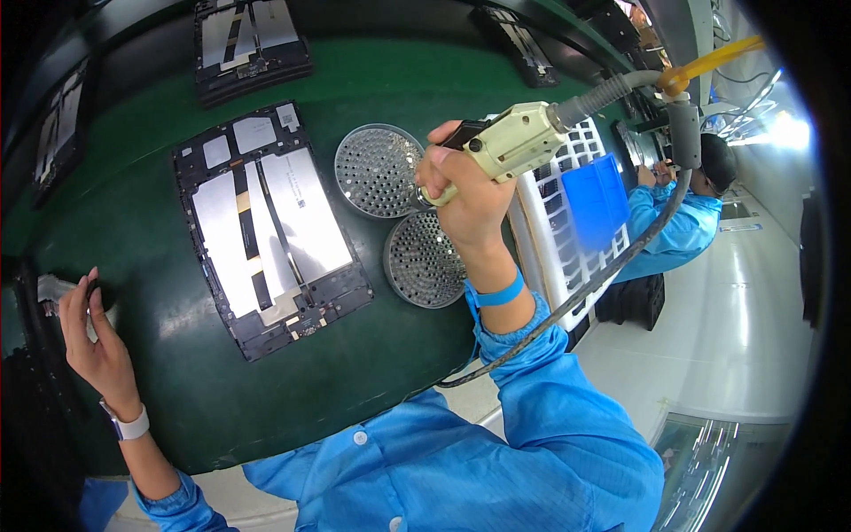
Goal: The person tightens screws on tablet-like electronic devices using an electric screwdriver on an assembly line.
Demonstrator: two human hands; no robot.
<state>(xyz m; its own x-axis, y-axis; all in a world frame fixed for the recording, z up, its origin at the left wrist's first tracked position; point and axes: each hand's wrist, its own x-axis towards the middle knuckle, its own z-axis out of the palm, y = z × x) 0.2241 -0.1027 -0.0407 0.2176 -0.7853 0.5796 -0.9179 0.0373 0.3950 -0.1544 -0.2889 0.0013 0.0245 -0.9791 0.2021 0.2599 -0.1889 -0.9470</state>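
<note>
My right hand (470, 191) is wrapped round a pale green electric screwdriver (523, 142). The screwdriver's lower end is over the edge of the far round metal screw tray (377, 168), which is full of small holes. A second such tray (425, 262) sits just nearer to me, partly behind my right wrist. Left of the trays lies an opened tablet (275, 230), its silver battery cells, dark ribbon cables and circuit board exposed. At the left edge of the mat, my left hand (102, 355) has its fingers curled round something small and dark, too hidden to name, beside a clear plastic piece (55, 291).
More opened tablets stand at the back (253, 53), far left (60, 133) and back right (519, 49). A white slotted rack (545, 230) with a blue bin (596, 204) borders the right. The screwdriver's cable (620, 244) crosses my right arm. A co-worker (683, 222) in blue works at right.
</note>
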